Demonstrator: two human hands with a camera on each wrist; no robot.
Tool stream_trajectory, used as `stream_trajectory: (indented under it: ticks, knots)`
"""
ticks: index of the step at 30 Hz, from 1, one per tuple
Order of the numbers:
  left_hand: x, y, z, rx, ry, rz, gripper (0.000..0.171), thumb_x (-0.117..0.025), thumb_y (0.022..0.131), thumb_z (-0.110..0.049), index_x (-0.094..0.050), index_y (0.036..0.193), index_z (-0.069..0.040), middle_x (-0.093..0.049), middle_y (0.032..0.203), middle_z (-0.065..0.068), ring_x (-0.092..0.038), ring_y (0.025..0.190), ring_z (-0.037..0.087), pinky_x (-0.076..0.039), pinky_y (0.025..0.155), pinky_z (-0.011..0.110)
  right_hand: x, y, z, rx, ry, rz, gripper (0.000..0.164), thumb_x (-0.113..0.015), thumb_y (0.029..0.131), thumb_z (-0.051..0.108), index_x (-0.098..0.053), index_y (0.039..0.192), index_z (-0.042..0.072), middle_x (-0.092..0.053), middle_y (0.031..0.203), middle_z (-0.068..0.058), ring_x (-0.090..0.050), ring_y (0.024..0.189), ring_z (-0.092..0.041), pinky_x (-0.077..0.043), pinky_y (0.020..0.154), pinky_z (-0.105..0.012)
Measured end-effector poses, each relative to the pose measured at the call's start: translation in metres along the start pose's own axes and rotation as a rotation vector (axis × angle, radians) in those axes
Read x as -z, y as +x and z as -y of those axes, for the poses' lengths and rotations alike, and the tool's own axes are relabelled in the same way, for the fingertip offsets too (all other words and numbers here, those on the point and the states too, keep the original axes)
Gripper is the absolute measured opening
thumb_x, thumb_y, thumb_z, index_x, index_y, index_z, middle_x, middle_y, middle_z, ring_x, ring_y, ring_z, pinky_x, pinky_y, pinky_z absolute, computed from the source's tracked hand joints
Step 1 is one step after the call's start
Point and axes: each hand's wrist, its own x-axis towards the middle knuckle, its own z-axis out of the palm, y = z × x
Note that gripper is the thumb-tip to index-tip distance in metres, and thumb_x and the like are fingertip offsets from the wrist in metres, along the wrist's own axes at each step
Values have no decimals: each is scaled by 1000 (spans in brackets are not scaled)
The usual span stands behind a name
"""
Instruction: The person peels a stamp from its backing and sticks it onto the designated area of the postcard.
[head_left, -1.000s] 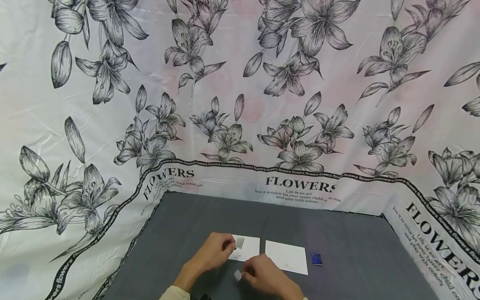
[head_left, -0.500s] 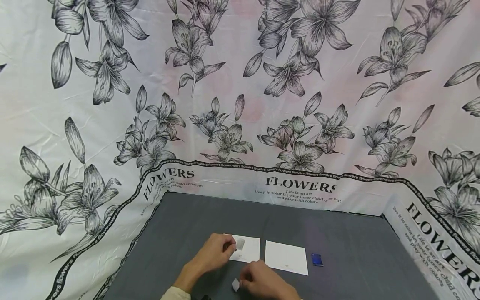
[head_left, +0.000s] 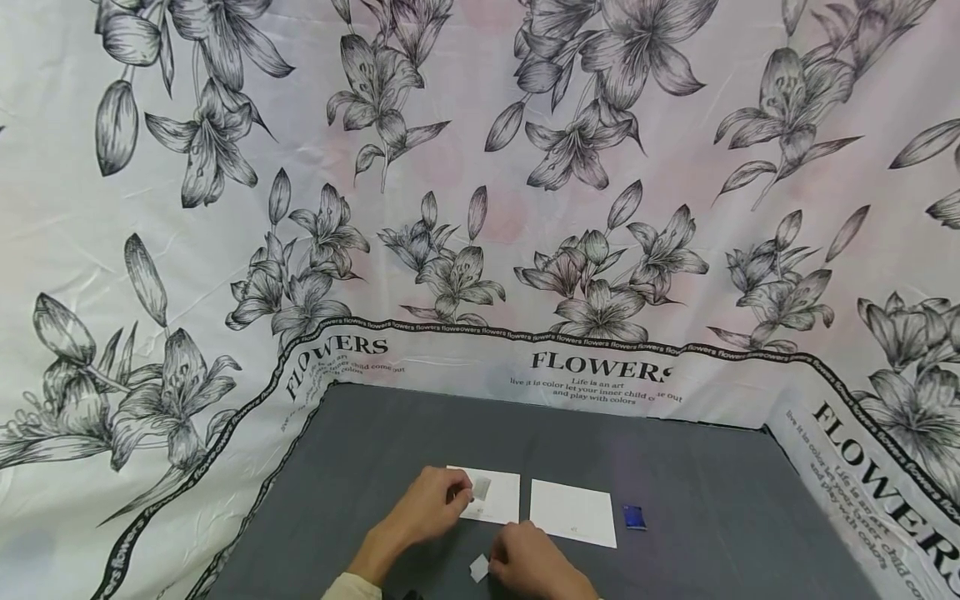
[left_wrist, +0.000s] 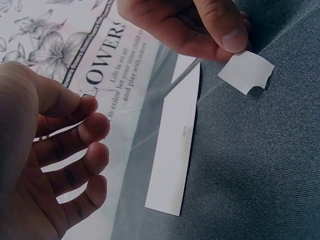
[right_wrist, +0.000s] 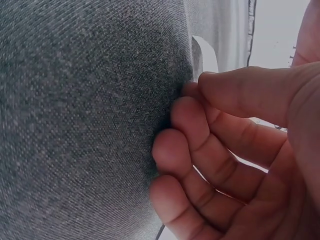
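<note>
In the head view my left hand [head_left: 433, 507] is over the left white card [head_left: 504, 504]. Its thumb and index finger pinch a small translucent grey square [head_left: 482, 487] at the edge; the other fingers are curved, as the left wrist view shows. My right hand [head_left: 531, 560], nearer the front, pinches a small white piece of paper [head_left: 478, 568] between thumb and index finger. That paper [left_wrist: 247, 73] has a curved notch in one edge in the left wrist view. The right wrist view shows it as a bent white strip [right_wrist: 206, 54] beyond the thumb.
A second white card [head_left: 573, 512] lies to the right of the first, with a narrow gap between. Farther right is a small dark blue packet [head_left: 633, 518]. Dark grey cloth [head_left: 420, 425] covers the table, and a flower-printed curtain [head_left: 480, 250] surrounds its back and sides.
My right hand has moved slightly toward the front with the white paper, which has turned to show more of its face. The left hand and the grey square stay nearly still.
</note>
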Motion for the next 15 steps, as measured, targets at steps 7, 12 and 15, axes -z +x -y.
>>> stream_trajectory:
  ticks: [7, 12, 15]
  knots:
    - [2, 1, -3, 4, 8, -7, 14, -66, 104, -10, -78, 96, -11, -59, 74, -15, -49, 65, -3, -43, 61, 21, 21, -3, 33, -88, -69, 11, 9, -80, 90, 10, -83, 82, 11, -70, 67, 10, -50, 56, 2, -47, 55, -20]
    - [1, 1, -3, 2, 17, -12, 14, -67, 103, -10, -79, 95, -11, -59, 74, -15, -49, 65, -3, -43, 61, 20, 21, -4, 33, -45, -103, -22, 11, -78, 86, 7, -82, 79, 13, -68, 65, 12, -48, 55, 3, -44, 53, -19]
    - [0, 0, -3, 2, 17, -12, 14, -67, 103, -10, -78, 95, -10, -59, 74, -15, -49, 65, -3, -43, 61, 20, 23, -4, 33, -27, -116, -42, 12, -77, 85, 7, -81, 76, 15, -66, 64, 14, -46, 54, 3, -43, 53, -19]
